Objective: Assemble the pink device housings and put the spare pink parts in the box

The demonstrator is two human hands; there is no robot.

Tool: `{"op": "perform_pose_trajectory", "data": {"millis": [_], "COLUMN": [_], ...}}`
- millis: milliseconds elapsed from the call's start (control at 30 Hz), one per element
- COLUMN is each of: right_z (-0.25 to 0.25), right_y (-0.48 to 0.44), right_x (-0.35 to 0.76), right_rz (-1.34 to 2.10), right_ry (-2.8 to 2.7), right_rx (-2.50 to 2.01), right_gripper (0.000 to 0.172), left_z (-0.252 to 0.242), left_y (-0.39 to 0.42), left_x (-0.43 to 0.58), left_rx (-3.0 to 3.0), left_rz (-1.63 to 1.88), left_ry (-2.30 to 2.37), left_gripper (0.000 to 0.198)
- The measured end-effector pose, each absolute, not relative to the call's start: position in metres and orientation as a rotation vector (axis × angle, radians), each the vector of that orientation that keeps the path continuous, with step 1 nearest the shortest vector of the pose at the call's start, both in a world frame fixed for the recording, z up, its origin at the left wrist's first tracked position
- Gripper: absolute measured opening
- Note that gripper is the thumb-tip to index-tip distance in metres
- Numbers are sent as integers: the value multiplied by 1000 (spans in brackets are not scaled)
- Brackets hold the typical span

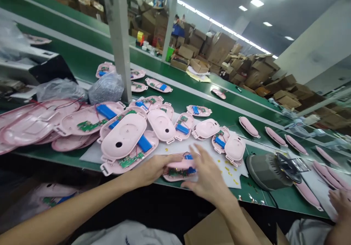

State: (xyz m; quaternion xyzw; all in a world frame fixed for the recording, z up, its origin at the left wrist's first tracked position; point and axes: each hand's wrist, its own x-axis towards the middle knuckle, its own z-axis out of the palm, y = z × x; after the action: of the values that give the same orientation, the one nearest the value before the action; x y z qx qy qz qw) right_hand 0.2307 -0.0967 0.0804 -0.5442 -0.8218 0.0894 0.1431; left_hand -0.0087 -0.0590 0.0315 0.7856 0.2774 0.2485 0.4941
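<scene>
1. So the main piece is an open pink case half (173,178) with a green board and a blue battery (191,171) in it. It's at the near edge of the bench (248,195), right between the two hands.
2. Left hand (153,169) comes in from the left side, fingers closed on the end of a pink cover piece (178,165) that sits tilted over the case half.
3. Right hand (207,175) is at the other end, fingers spread and thumb well away from them. It's a bit blurry, so I can't tell if it's actually touching the case.
4. Hands are apart from each other, with the case filling the gap.
5. Just beyond the hands there's a loose bunch of pink shells (161,125) on a white mat (234,181), plus little yellow bits (230,173) right of the right hand.
6. Grey round machine (261,172) stands further right.
</scene>
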Motion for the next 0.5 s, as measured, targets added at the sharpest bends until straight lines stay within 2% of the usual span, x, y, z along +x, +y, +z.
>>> {"op": "perform_pose_trajectory", "data": {"millis": [67, 133, 200, 300, 400, 500], "right_z": [71, 59, 51, 42, 33, 30], "right_y": [-85, -70, -59, -58, -65, -63], "right_x": [226, 223, 223, 223, 221, 232], "right_rz": [450, 562, 594, 541, 523, 571], "right_ry": [-2631, -2727, -2751, -2761, -2805, -2757], "right_rx": [-1532, -1509, -1451, -1375, -1301, -1277], "right_gripper": [112, 116, 110, 92, 101, 108], "left_z": [47, 63, 81, 103, 109, 89], "left_y": [-57, -48, -29, 31, 123, 216], "left_x": [-19, -26, -25, 2, 55, 119], "left_rx": [2125, 2284, 2347, 2377, 2415, 2395], "left_rz": [412, 212, 135, 288, 360, 216], "left_ry": [594, 589, 617, 731, 982, 1211], "left_gripper": [64, 70, 63, 37, 34, 38]}}
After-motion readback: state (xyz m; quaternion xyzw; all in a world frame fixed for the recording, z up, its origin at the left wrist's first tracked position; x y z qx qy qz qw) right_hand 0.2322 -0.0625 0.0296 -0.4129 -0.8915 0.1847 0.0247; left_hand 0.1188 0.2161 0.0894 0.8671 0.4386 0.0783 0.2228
